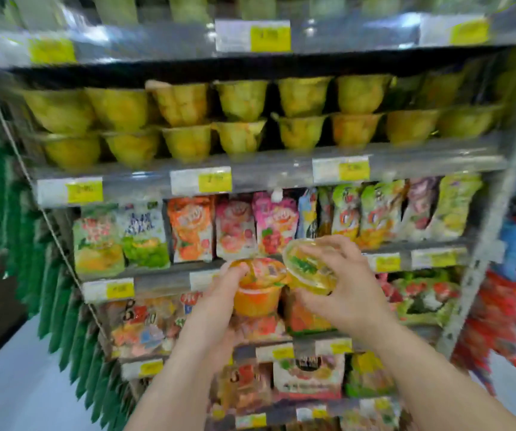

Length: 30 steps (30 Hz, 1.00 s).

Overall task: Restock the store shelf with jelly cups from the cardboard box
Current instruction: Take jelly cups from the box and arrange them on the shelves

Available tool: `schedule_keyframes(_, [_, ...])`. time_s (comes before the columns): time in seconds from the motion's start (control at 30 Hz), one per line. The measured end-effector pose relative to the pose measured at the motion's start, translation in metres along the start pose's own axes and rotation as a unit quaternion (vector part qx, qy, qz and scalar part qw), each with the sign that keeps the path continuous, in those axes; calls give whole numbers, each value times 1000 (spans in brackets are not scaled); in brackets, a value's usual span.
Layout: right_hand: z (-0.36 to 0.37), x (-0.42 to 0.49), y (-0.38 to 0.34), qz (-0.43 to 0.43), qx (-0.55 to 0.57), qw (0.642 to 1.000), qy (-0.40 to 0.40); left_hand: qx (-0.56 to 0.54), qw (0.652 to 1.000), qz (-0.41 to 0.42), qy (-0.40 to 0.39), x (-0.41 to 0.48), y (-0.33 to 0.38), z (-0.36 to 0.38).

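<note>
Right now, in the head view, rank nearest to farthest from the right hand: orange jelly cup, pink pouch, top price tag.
1. orange jelly cup, in the left hand, beside the yellow jelly cup in the right hand.
2. pink pouch, just behind.
3. top price tag, far above.

views: one | head: wide-angle, worn on the person's head | faces: forward at store shelf (266,172), frame tilted | range: near | left hand (225,293), right hand (343,284): lower centre
</note>
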State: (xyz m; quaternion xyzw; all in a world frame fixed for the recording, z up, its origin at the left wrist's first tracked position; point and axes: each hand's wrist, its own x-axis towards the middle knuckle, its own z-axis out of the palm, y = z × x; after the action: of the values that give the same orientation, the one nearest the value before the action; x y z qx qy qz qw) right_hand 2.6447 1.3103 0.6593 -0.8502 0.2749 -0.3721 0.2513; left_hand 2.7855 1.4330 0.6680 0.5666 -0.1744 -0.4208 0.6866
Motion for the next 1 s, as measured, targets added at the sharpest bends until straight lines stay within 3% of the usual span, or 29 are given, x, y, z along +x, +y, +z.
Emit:
schedule_keyframes(0.13, [-66,29,-24,-68,-23,995,67,14,997,64,-29,-19,52,50])
schedule_keyframes(0.37, [-174,76,-14,-133,-53,981,131,-8,996,76,-36,-29,83,142])
schedule_keyframes(0.7, [-229,151,41,-93,-145,974,145,-38,997,59,-28,-14,74,218])
schedule_keyframes(1.0, [-235,199,48,-31,-117,988,95,-35,998,59,-10,-3,74,225])
